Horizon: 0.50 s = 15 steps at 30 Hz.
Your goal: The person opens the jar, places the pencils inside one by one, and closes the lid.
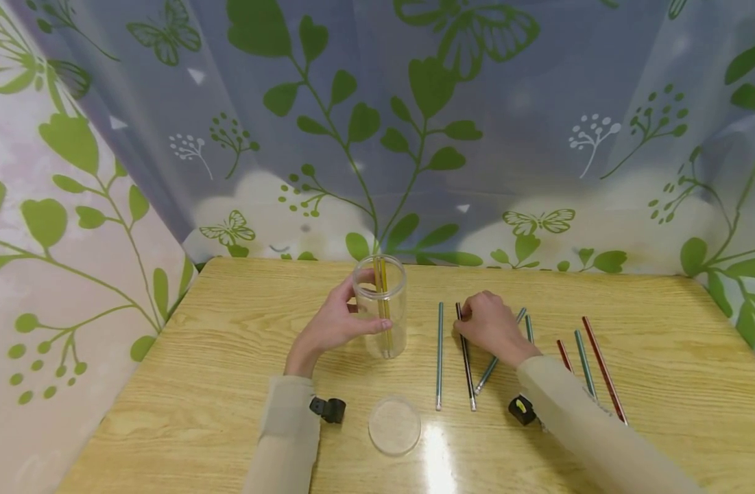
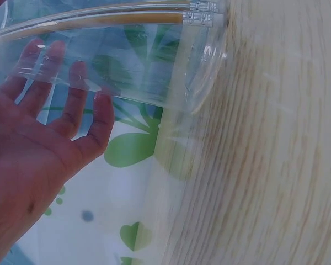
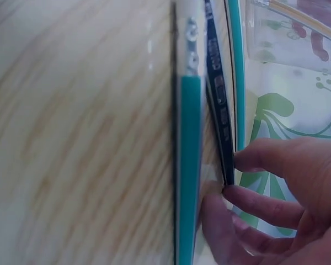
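Observation:
My left hand [image 1: 337, 319] grips a clear plastic jar [image 1: 399, 309], its fingers round the far side and its thumb across the front. Inside the upright jar lean two yellow pencils [image 1: 384, 278], their eraser ends at the bottom. On the table, my right hand [image 1: 491, 326] pinches a black pencil [image 1: 466, 363] between thumb and fingers near its far end. To the left of it lies a teal pencil [image 1: 439, 357]. Another teal pencil [image 3: 189, 165] lies slanted beside the black one, partly under the right hand in the head view.
A round clear lid [image 1: 394, 427] lies on the wooden table [image 1: 217, 343] in front of the jar. To the right are more teal pencils [image 1: 585, 363] and red pencils [image 1: 605, 370], some partly hidden by the right sleeve. A patterned curtain [image 1: 365, 171] hangs behind the table.

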Tool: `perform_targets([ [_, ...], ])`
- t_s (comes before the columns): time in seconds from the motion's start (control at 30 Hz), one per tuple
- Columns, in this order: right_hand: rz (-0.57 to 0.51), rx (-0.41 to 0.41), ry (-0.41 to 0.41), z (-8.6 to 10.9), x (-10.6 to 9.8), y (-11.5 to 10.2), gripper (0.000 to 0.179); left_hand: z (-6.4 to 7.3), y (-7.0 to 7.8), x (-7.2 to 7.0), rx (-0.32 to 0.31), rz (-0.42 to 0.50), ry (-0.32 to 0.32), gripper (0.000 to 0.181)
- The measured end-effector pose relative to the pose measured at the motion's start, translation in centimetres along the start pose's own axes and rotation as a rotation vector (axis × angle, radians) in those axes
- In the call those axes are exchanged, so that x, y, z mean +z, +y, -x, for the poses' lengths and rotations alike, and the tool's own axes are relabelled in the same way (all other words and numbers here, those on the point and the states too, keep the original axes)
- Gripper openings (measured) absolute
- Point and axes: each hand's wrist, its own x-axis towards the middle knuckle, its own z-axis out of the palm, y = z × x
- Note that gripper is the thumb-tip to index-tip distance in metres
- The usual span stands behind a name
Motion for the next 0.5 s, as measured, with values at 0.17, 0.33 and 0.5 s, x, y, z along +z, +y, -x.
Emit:
perform_targets([
  [0.17, -0.071, 0.019, -0.014, -0.03, 0.21, 0.02, 0.021, 0.02, -0.05, -0.01, 0.001, 0.008, -0.001, 0.083],
  [0.33, -0.171, 0.085, -0.049, 0.03, 0.11, 0.07, 0.028, 0.03, 0.00, -0.02, -0.009, 0.007, 0.001, 0.082],
  [0.5, -0.227, 0.135, -0.055, 0.03, -0.15, 0.23, 0.033, 0.10, 0.02, -0.02, -0.015, 0.005, 0.001, 0.082],
])
